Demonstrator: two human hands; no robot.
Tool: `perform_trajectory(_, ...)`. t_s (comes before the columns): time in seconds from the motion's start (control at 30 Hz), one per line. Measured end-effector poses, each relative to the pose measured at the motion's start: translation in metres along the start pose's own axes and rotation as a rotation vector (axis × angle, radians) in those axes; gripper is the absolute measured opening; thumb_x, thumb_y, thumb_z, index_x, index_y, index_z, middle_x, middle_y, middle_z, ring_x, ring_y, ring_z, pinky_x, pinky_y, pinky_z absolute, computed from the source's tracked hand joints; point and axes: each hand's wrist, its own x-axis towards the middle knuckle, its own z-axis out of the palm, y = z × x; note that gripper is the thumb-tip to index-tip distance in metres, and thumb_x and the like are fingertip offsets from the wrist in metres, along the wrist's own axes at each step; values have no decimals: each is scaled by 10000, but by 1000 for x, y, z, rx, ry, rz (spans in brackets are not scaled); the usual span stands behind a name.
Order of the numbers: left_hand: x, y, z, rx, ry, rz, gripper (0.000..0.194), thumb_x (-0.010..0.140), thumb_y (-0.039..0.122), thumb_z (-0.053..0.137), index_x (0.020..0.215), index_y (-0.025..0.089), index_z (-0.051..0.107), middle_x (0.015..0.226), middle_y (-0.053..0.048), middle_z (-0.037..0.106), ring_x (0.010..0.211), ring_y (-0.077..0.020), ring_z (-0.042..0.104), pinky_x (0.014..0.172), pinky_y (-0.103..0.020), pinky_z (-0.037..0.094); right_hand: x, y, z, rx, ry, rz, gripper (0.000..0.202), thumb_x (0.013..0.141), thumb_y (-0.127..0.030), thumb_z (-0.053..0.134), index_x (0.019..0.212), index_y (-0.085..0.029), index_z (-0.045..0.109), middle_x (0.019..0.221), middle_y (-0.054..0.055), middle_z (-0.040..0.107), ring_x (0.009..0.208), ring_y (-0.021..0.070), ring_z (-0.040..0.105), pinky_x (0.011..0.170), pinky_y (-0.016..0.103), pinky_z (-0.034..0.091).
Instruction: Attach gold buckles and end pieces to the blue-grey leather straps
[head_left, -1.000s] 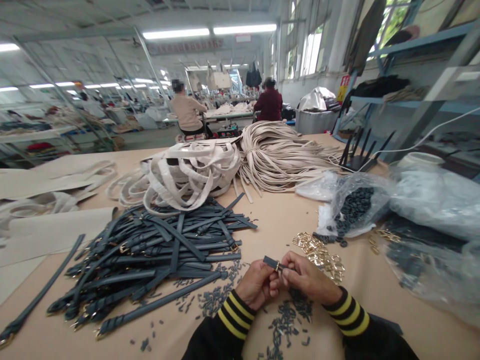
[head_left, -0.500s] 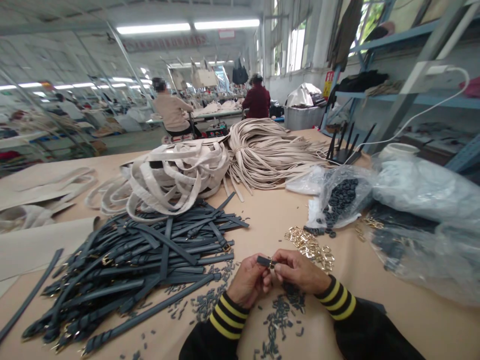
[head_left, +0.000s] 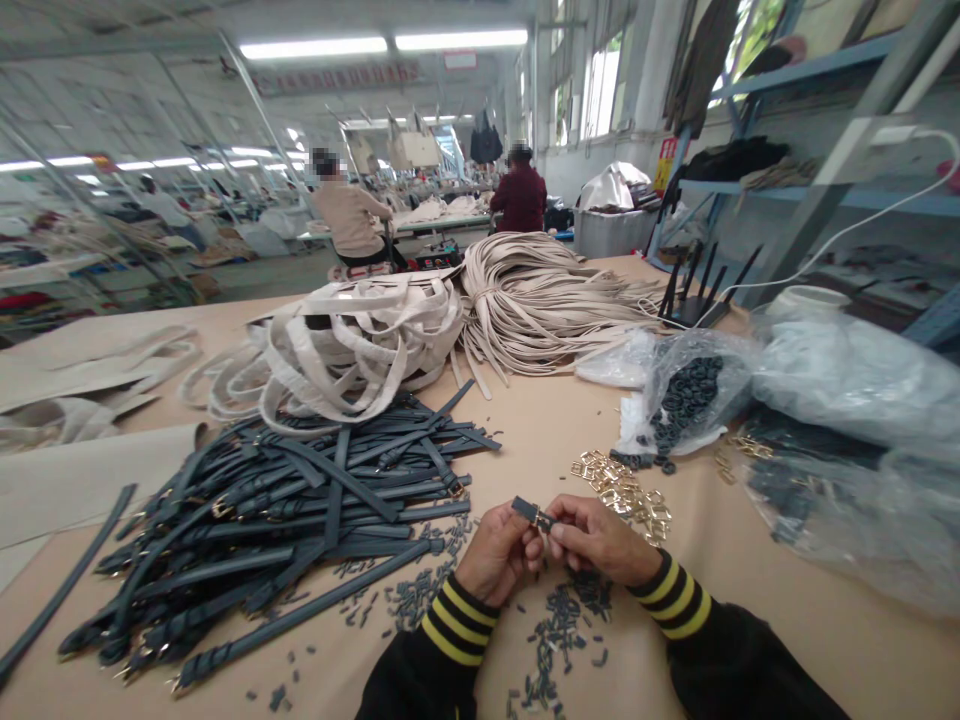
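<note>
Between my two hands is a short dark grey strap piece [head_left: 524,508] with a small gold buckle [head_left: 538,518] on it. My left hand [head_left: 501,550] pinches the strap's left end between thumb and fingers. From the other side, my right hand [head_left: 596,537] closes its fingers on the strap's narrow end near the buckle. Small dark offcuts [head_left: 559,630] lie scattered on the table below the hands. Loose gold buckles [head_left: 622,495] form a pile just beyond my right hand. Left of my hands lies a heap of dark grey straps [head_left: 300,500], several with buckles.
Behind the heap sit looped beige straps [head_left: 337,345] and a tied bundle of beige strips [head_left: 540,300]. On the right are a clear bag of dark rings [head_left: 682,400], larger plastic bags [head_left: 862,380] and a black router [head_left: 697,290]. Two people sit working farther back.
The strap piece has tilted, its left end rising slightly. Both hands keep their grip in nearly the same place. The view has shifted a little.
</note>
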Motion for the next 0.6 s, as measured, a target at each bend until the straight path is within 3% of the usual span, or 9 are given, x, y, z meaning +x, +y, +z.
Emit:
perform_trajectory(0.2, 0, -3, 1, 29, -17, 7, 388, 637, 445, 674, 603, 115, 471, 446, 41, 421, 407, -50, 412, 405, -168, 360, 0, 0, 0, 15, -3, -37, 239, 803, -352, 501, 844, -118, 534, 639, -2, 561, 434, 33, 437, 413, 148, 339)
perform_trajectory(0.4, 2, -9, 1, 76, -74, -7, 383, 643, 456, 663, 639, 105, 510, 462, 25, 461, 393, -50, 411, 387, -169, 362, 1, 2, 2, -118, 102, -6, 293, 802, -414, 500, 738, -129, 521, 533, -29, 524, 388, 39, 415, 386, 156, 322)
perform_trajectory(0.6, 5, -14, -1, 122, 41, 24, 377, 653, 456, 648, 651, 141, 441, 470, 55, 442, 369, -42, 391, 370, -163, 345, 5, 9, 7, -113, 200, -80, 222, 803, -379, 508, 844, -168, 450, 653, -24, 532, 450, 57, 469, 419, 174, 378)
